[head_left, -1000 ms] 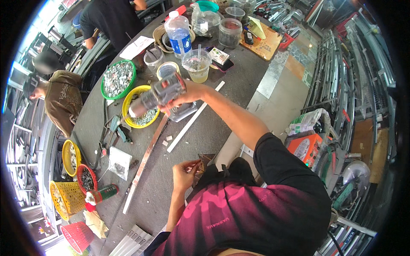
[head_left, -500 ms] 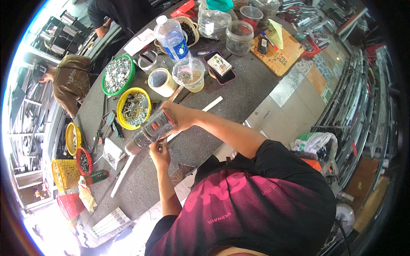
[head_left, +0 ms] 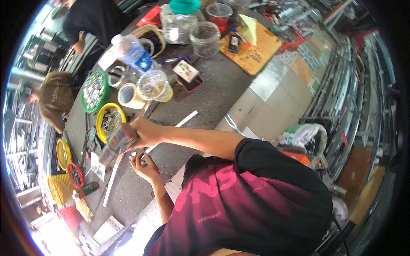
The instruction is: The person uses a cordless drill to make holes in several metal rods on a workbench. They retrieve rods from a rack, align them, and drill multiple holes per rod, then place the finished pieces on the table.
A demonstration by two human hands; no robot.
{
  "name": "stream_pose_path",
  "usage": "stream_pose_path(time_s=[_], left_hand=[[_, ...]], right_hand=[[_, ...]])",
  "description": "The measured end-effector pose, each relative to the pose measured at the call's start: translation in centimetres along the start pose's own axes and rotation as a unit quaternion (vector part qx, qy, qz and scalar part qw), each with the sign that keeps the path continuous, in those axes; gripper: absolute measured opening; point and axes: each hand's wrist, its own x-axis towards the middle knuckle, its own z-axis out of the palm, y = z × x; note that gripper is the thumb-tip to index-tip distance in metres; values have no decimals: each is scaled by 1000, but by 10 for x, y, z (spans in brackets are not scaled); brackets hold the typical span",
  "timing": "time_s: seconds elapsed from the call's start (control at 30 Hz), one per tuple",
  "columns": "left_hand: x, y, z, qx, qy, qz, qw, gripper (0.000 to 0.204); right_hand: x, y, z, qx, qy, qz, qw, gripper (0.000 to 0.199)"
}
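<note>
Right hand [head_left: 143,132]: fingers clamped around a clear plastic jar [head_left: 116,144], tipped on its side low over the grey worktop [head_left: 205,98].
Left hand [head_left: 144,164]: just below the jar, fingertips pinched on something small; what it is cannot be made out.
Surface: a long, dark, crowded bench; a yellow bowl [head_left: 109,120] and a green bowl [head_left: 94,91] of metal hardware lie beside the jar, with a tape roll [head_left: 128,95], a water bottle [head_left: 132,53] and lidded tubs beyond.
Room: a workshop with pale floor tiles [head_left: 273,81] and metal racks [head_left: 363,98] at right; another person [head_left: 53,98] works at the bench's far side.
</note>
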Motion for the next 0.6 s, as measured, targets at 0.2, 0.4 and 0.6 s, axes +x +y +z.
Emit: stream_pose_path(time_s=[0.2,0.4,0.6], left_hand=[[-45,27,25,-131,95,-58,985,32],[-111,85,112,-318,-175,-18,932,34],[-142,219,218,-243,-474,156,832,14]], right_hand=[[-38,-23,-17,-249,70,-74,963,93],[-196,-92,-135,-137,71,10,988,54],[-412,-134,-268,-171,122,313,926,52]])
